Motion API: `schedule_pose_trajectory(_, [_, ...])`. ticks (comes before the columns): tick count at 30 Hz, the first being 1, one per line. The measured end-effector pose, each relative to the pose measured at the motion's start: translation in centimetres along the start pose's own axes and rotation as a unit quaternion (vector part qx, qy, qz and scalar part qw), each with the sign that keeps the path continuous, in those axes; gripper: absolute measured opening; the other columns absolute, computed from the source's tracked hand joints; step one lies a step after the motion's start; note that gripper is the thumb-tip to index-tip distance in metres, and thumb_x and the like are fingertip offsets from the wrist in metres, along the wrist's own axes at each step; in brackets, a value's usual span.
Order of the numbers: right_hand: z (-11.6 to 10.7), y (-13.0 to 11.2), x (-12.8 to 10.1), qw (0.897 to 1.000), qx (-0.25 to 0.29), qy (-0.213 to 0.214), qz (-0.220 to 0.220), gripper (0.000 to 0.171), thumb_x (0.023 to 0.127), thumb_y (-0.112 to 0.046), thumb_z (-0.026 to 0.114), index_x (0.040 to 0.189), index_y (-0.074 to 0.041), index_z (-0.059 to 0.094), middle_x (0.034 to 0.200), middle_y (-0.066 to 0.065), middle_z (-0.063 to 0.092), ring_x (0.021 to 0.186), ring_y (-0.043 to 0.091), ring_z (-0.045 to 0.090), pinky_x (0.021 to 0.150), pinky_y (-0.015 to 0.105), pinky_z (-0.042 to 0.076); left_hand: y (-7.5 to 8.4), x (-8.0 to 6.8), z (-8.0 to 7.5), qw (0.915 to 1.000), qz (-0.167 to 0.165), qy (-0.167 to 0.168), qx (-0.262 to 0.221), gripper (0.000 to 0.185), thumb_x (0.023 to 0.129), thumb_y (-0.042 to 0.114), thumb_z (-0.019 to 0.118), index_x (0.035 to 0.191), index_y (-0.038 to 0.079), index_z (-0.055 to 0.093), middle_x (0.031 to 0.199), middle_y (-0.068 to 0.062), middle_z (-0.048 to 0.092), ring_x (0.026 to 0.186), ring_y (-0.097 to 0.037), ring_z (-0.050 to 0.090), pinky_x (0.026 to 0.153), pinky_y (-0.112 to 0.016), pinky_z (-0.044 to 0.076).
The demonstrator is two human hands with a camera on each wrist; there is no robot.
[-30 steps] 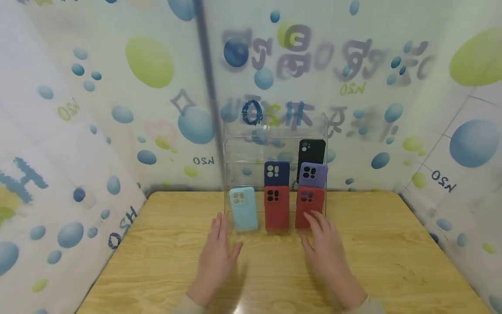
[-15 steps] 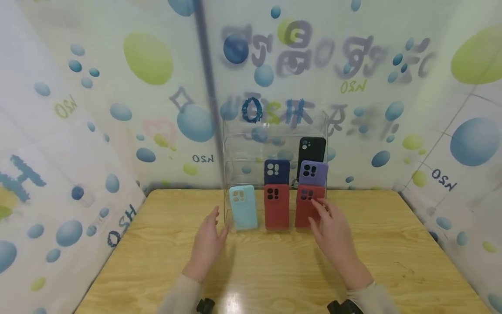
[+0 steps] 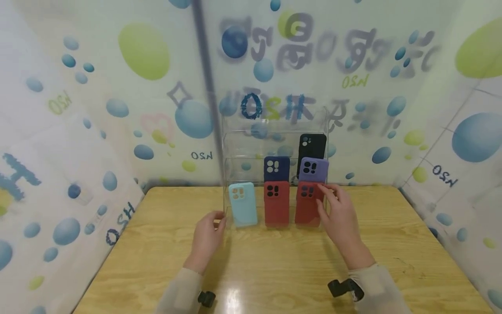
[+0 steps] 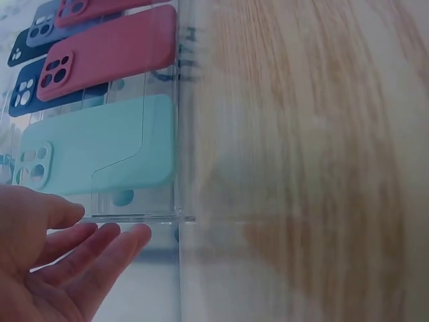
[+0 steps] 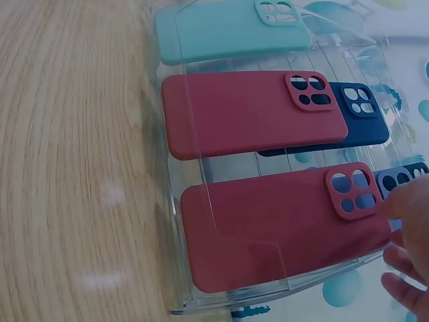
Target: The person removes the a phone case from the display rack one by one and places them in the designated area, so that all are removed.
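A clear acrylic display rack (image 3: 245, 159) stands on the table, holding upright phone cases. The front row has a light blue phone case (image 3: 243, 207), a red phone case (image 3: 276, 207) and a second red phone case (image 3: 306, 211). Behind are a navy case (image 3: 276, 169), a purple case (image 3: 315, 169) and a black case (image 3: 312, 146). My left hand (image 3: 207, 235) pinches the rack's left side edge, thumb in front and fingers outside. Beside the right red case my right hand (image 3: 342, 222) has loosely bent fingers near its upper corner; contact is unclear.
The wooden table (image 3: 274, 261) extends in front of the rack and to both sides. A patterned curtain wall (image 3: 157, 109) hangs close behind. Black straps with small devices (image 3: 345, 288) sit at both wrists.
My left hand has drawn its fingers in around the rack's left edge. My right hand has shifted up and right across the red case toward the rack's right side.
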State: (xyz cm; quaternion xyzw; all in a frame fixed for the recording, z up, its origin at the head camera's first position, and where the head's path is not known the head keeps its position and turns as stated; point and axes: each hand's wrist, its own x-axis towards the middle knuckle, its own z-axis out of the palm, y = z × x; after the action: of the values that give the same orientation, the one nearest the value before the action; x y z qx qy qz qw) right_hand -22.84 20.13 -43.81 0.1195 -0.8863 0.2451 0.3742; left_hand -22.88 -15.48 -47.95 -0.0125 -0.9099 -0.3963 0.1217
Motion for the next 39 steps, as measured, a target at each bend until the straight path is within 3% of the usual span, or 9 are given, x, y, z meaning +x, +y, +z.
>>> schedule_pose_trajectory(11, [0.3,0.3,0.8,1.0,-0.01,-0.006,0.014,0.036,0.092,-0.005,0.075,0.127,0.002,0.069,0.123,0.023,0.059,0.103,0.04,0.058,0.085,0.054,0.052,-0.7,-0.1,0.0,0.9997,0.006,0.021,0.005,0.016,0.099,0.009,0.068,0.114,0.004,0.072,0.112,-0.013,0.076,0.087,-0.024,0.073,0.069,-0.034,0.06])
schedule_pose_trajectory(20, [0.5,0.9,1.0,1.0,-0.015,-0.005,0.015,0.032,0.092,-0.003,0.074,0.124,0.0,0.069,0.118,0.022,0.061,0.108,0.042,0.059,0.092,0.056,0.052,-0.2,0.0,0.2,0.9998,-0.005,0.021,0.0,0.015,0.099,0.01,0.068,0.112,0.004,0.072,0.11,-0.013,0.076,0.086,-0.024,0.073,0.065,-0.03,0.059])
schedule_pose_trajectory(24, [0.5,1.1,1.1,1.0,-0.011,0.002,0.016,0.03,0.091,0.0,0.074,0.121,-0.001,0.07,0.115,0.022,0.061,0.104,0.041,0.059,0.088,0.054,0.053,-0.2,0.4,0.4,0.9997,-0.012,0.022,-0.001,0.013,0.098,0.011,0.068,0.109,0.006,0.073,0.107,-0.012,0.076,0.084,-0.022,0.073,0.064,-0.029,0.059])
schedule_pose_trajectory(31, [0.7,1.2,1.1,1.0,0.015,0.013,0.02,0.024,0.092,0.001,0.073,0.117,-0.001,0.071,0.111,0.019,0.062,0.096,0.035,0.062,0.083,0.05,0.054,0.0,0.9,0.5,0.9989,-0.036,0.028,0.007,0.011,0.094,0.012,0.07,0.104,0.007,0.072,0.103,-0.009,0.076,0.085,-0.022,0.074,0.068,-0.032,0.06])
schedule_pose_trajectory(39, [-0.1,1.1,1.2,0.998,0.05,0.013,0.042,0.015,0.093,0.001,0.074,0.107,-0.003,0.074,0.103,0.012,0.067,0.091,0.03,0.069,0.081,0.049,0.058,0.3,1.2,0.7,0.9985,-0.042,0.032,0.016,0.009,0.094,0.015,0.069,0.1,0.009,0.071,0.099,-0.008,0.075,0.082,-0.02,0.073,0.063,-0.03,0.057])
